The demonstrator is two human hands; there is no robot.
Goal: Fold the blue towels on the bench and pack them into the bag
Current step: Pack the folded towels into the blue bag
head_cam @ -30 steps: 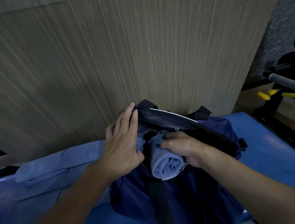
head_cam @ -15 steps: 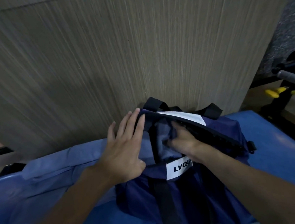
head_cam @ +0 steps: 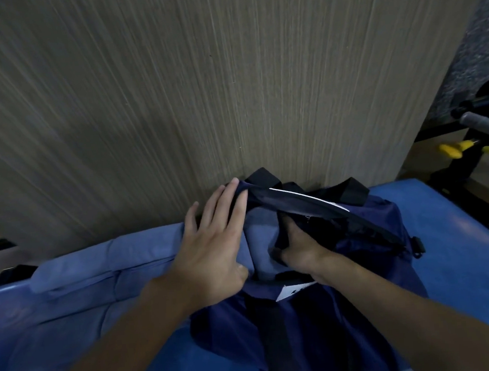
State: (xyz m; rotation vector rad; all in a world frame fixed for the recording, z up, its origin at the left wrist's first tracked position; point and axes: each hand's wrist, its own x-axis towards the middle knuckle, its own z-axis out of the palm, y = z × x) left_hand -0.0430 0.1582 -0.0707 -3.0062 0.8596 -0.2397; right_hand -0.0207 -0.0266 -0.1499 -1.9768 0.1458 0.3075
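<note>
Left hand [head_cam: 214, 256] laid flat on bag [head_cam: 323, 326] rim, fingers straight, spread. Right hand [head_cam: 300, 250] sunk in opening against towel [head_cam: 257, 243]; finger grip cannot be told.

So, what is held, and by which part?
The left hand holds nothing: straight fingers press the bag at its open edge. The right hand is inside the bag against the towel; its fingers are hidden: grip cannot be told.
</note>
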